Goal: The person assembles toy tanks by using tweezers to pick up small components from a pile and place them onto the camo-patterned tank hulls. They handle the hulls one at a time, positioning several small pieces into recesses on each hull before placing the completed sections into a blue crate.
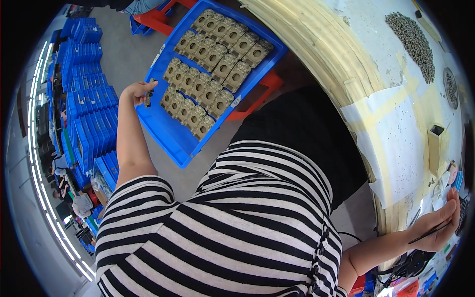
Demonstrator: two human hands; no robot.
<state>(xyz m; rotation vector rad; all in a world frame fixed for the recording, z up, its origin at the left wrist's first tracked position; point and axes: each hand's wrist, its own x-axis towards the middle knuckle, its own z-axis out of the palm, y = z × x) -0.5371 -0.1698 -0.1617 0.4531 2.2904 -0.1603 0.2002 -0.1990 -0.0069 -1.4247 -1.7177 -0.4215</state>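
Note:
My left hand (136, 92) is over the left edge of a blue plastic tray (173, 143), its fingers pinching a small tan part (148, 100) seen edge-on. Inside the tray, several rows of tan moulded housings (199, 85), each with a round hole, lie side by side. The tray's near left end shows bare blue. Far to the right, beside the worktable, my right hand (439, 225) is curled round a thin pair of black tweezers (429, 232). Part of its fingers is hard to see at the picture's rim.
A red stool (262, 94) stands under the tray. Tall stacks of blue trays (91, 109) rise at the left. On the paper-covered worktable (386, 133) are a heap of small metal pieces (410, 44), a round dish (450, 88) and a small upright box (436, 148).

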